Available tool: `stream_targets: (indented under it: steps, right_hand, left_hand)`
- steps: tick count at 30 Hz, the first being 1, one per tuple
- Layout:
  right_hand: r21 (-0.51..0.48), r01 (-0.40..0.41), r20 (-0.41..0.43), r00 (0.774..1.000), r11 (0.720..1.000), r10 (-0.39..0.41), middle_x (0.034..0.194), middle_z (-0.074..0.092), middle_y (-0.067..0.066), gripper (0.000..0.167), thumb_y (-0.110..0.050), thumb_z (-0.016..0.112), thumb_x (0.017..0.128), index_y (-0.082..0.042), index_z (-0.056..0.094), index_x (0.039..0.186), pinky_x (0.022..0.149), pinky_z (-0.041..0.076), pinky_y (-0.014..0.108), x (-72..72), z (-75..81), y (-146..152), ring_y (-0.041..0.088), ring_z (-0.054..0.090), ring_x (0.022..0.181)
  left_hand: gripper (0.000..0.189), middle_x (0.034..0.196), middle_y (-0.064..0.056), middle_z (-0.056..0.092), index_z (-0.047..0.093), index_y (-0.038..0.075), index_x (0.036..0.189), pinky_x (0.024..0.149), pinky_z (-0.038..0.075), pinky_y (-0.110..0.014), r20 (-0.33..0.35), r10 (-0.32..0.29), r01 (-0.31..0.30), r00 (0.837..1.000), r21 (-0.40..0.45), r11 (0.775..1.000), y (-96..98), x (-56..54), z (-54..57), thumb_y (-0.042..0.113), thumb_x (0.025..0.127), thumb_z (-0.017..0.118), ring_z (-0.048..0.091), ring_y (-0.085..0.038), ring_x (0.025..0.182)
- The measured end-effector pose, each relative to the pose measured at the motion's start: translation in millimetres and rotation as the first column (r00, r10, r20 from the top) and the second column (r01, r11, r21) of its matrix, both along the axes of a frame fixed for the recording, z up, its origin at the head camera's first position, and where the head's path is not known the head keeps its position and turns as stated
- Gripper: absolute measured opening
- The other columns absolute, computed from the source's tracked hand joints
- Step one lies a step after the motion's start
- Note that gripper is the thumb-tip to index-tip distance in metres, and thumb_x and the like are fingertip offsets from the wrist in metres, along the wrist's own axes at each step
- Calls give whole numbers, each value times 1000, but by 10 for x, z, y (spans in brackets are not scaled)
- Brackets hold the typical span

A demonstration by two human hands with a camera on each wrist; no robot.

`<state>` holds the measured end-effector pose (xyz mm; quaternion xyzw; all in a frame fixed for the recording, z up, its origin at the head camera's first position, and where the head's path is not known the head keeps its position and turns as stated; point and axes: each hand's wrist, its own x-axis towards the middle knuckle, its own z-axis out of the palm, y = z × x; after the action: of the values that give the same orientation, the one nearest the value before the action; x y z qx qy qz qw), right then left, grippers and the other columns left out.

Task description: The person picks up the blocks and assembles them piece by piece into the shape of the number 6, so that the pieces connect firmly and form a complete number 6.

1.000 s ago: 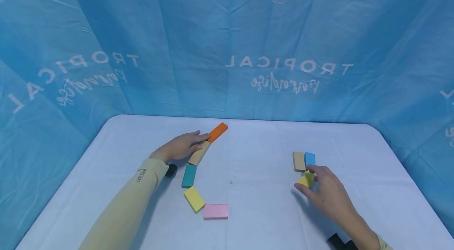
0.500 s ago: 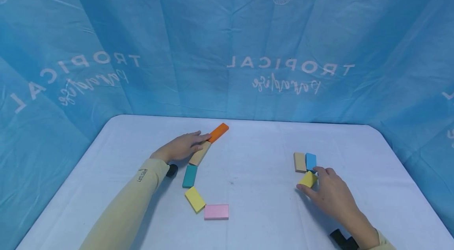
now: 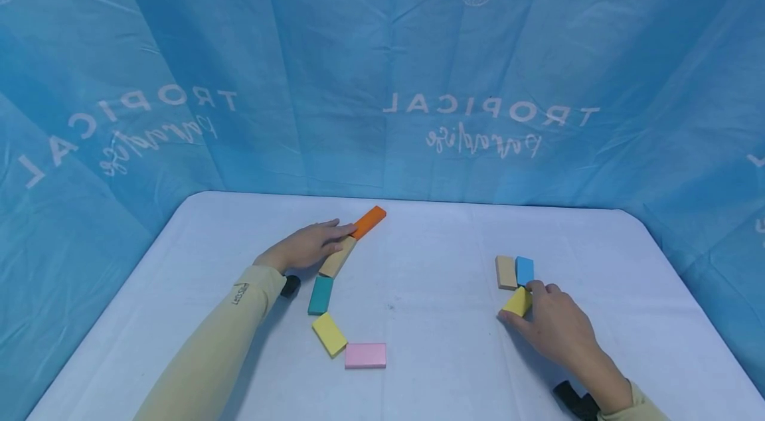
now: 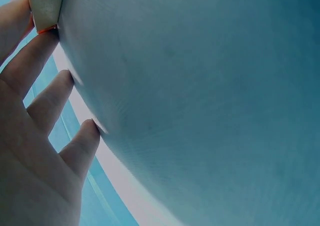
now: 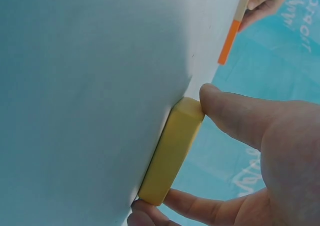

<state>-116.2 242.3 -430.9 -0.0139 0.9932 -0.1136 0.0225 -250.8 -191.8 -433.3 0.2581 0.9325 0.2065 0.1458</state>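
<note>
My left hand (image 3: 307, 245) lies with spread, fairly straight fingers against a plain wooden block (image 3: 336, 260) and the end of an orange block (image 3: 369, 222). In the left wrist view, the thumb and index finger touch the wooden block (image 4: 46, 5), while other fingertips meet the white surface. My right hand (image 3: 558, 325) pinches a yellow block (image 3: 517, 301) by its two ends, thumb at one and fingertips at the other, as the right wrist view shows on the yellow block (image 5: 170, 153). Just beyond it, a blue block (image 3: 524, 271) stands beside another wooden block (image 3: 505, 273).
Toward me from the left hand, a teal block (image 3: 320, 295), a second yellow block (image 3: 329, 335) and a pink block (image 3: 365, 356) continue the curved row. The white table (image 3: 436, 275) ends at a blue printed curtain (image 3: 335, 109).
Slight shifts only: the right hand's fingers have moved a little right around the yellow block, uncovering more of it and of the blue block. The left hand stays in place.
</note>
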Motion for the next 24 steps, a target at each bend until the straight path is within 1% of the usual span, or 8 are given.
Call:
stream_targets:
  steps: [5, 8, 12, 17, 20, 24]
  right_hand:
    - [-9, -1, -3, 1000, 1000, 0, 97, 62, 29, 80, -48, 80, 83, 17, 57, 122, 54, 53, 39, 4, 4, -18, 29, 62, 76]
    - [-17, 1, 6, 1000, 1000, -1, 98, 62, 29, 79, -48, 80, 82, 16, 57, 122, 56, 54, 40, 2, 10, -22, 30, 62, 77]
    - [-24, 1, 5, 1000, 1000, -1, 99, 62, 28, 78, -47, 81, 82, 16, 58, 122, 58, 55, 42, 3, 20, -20, 31, 62, 79]
    - [-31, 0, 7, 1000, 1000, 0, 99, 63, 28, 78, -48, 80, 82, 14, 59, 123, 58, 55, 41, 9, 43, -26, 29, 62, 78]
    - [-45, -5, 3, 1000, 999, 5, 100, 63, 27, 78, -50, 80, 81, 12, 59, 124, 59, 55, 42, 22, 75, -44, 29, 62, 79]
    - [-58, -28, -11, 1000, 998, 28, 101, 64, 25, 77, -50, 80, 81, 10, 60, 125, 56, 52, 39, 54, 138, -106, 25, 60, 77]
  left_hand:
    - [53, 160, -9, 37, 37, 18, 157, 118, 27, -57, -4, -1, 1, 1000, -3, 1000, -8, -10, -16, 27, 107, 50, 27, -38, 149]
    - [53, 160, -10, 37, 37, 18, 157, 117, 27, -58, -6, -2, 2, 1000, -5, 1000, -6, -13, -17, 27, 107, 50, 27, -38, 149]
    - [53, 159, -10, 38, 37, 18, 157, 117, 27, -58, -3, 5, -5, 1000, -7, 1000, 2, -10, -7, 27, 107, 51, 27, -38, 149]
    - [53, 160, -9, 37, 37, 19, 157, 117, 27, -58, 5, 20, -20, 1000, -10, 1000, 11, -2, 1, 28, 107, 51, 27, -37, 149]
    - [53, 160, -11, 37, 37, 19, 157, 118, 27, -57, 8, 24, -24, 1000, -9, 1000, 11, 3, 4, 28, 107, 52, 27, -37, 149]
    - [54, 160, -12, 36, 37, 20, 157, 117, 27, -58, 11, 24, -24, 1000, -7, 1000, 7, 8, 0, 28, 107, 52, 27, -38, 149]
